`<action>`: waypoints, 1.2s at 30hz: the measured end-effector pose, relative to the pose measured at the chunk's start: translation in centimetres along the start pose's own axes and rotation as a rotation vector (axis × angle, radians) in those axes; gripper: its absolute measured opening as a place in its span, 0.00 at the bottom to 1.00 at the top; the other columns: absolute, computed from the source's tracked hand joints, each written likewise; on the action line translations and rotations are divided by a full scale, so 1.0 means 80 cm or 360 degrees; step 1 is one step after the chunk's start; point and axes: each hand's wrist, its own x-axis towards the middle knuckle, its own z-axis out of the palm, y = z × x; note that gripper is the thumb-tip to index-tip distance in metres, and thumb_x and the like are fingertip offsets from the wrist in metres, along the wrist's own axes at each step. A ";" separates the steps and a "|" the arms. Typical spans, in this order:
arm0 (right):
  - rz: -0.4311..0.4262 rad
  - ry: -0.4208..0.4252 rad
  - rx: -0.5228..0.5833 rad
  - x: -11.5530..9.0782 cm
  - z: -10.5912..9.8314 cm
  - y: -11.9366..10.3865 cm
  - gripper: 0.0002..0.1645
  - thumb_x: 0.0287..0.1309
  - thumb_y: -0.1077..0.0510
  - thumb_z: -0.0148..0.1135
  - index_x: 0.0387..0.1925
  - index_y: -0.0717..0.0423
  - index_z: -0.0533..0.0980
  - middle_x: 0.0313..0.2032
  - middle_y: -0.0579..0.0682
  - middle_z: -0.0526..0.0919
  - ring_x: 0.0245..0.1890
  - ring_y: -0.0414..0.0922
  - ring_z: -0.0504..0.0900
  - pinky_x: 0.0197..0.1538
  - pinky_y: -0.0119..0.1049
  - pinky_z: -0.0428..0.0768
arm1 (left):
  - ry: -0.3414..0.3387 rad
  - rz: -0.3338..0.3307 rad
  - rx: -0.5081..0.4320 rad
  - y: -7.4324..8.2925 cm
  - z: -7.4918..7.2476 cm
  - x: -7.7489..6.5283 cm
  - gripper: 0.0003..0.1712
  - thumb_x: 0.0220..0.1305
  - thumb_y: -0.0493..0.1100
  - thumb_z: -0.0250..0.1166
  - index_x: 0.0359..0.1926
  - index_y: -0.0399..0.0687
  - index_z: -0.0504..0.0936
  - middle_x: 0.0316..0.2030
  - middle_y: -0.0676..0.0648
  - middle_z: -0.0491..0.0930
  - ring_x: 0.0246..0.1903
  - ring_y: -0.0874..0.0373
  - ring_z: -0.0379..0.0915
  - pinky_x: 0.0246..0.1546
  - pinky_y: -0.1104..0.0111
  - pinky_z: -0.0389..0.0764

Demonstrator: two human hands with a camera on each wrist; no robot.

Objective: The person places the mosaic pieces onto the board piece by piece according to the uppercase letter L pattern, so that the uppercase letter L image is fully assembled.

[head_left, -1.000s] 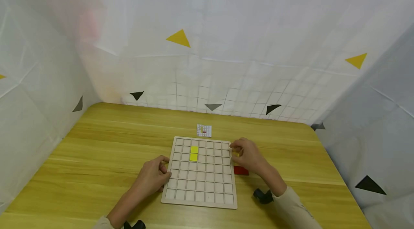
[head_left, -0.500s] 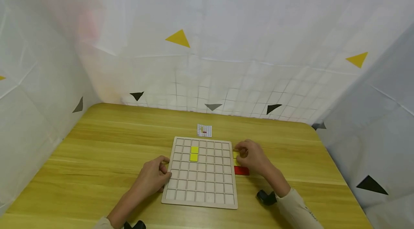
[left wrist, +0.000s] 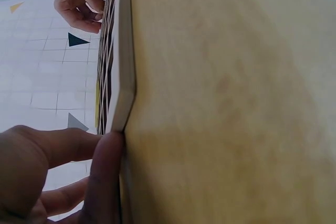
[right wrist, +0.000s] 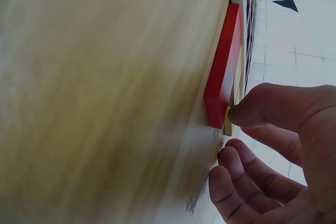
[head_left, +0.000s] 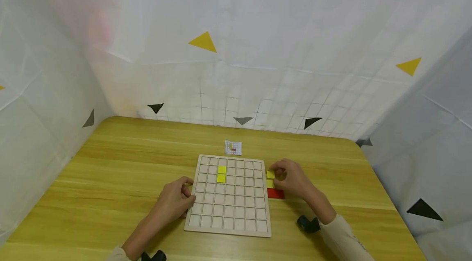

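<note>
A pale wooden grid board (head_left: 232, 201) lies flat on the table. Two yellow square tiles (head_left: 221, 174) sit in neighbouring cells of one column, towards its far side. My left hand (head_left: 173, 197) holds the board's left edge; the left wrist view has thumb and index finger (left wrist: 79, 148) meeting at its corner. Beside the right edge lie more yellow tiles (head_left: 271, 175) and a red tile (head_left: 275, 193). My right hand (head_left: 291, 179) is at these yellow tiles, fingers loosely bent. In the right wrist view its thumb (right wrist: 249, 111) reaches a yellow piece behind the red tile (right wrist: 224, 66).
A small printed grid card (head_left: 233, 148) with yellow and red marks lies just beyond the board. The wood-grain table (head_left: 92, 195) reaches back to a white sheet (head_left: 177, 76) with yellow, grey and black triangles. Dark wrist devices (head_left: 307, 224) sit near both cuffs.
My right hand has moved right, from the board's right edge to the yellow tiles, uncovering more of them. The left hand and the board stay put.
</note>
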 end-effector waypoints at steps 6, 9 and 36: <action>-0.0040 -0.0025 -0.0009 0.003 -0.001 0.001 0.20 0.44 0.71 0.67 0.42 0.57 0.85 0.36 0.48 0.80 0.35 0.46 0.76 0.37 0.39 0.81 | -0.0005 0.0004 0.0000 0.001 -0.001 0.001 0.22 0.57 0.30 0.69 0.54 0.36 0.78 0.28 0.47 0.75 0.17 0.58 0.74 0.12 0.65 0.79; -0.0060 -0.0045 -0.0015 0.005 -0.001 0.002 0.21 0.44 0.72 0.66 0.43 0.56 0.85 0.35 0.48 0.80 0.33 0.45 0.76 0.36 0.37 0.81 | -0.0008 0.0001 0.0000 0.000 -0.002 0.001 0.23 0.57 0.30 0.69 0.54 0.36 0.78 0.28 0.47 0.75 0.16 0.57 0.74 0.12 0.65 0.79; -0.0021 -0.0004 0.0035 0.000 -0.010 -0.004 0.22 0.43 0.73 0.67 0.44 0.60 0.85 0.38 0.50 0.80 0.32 0.43 0.78 0.33 0.35 0.82 | -0.0021 -0.0005 0.0002 0.002 -0.001 -0.002 0.23 0.57 0.30 0.70 0.55 0.35 0.78 0.28 0.47 0.76 0.16 0.56 0.75 0.12 0.65 0.80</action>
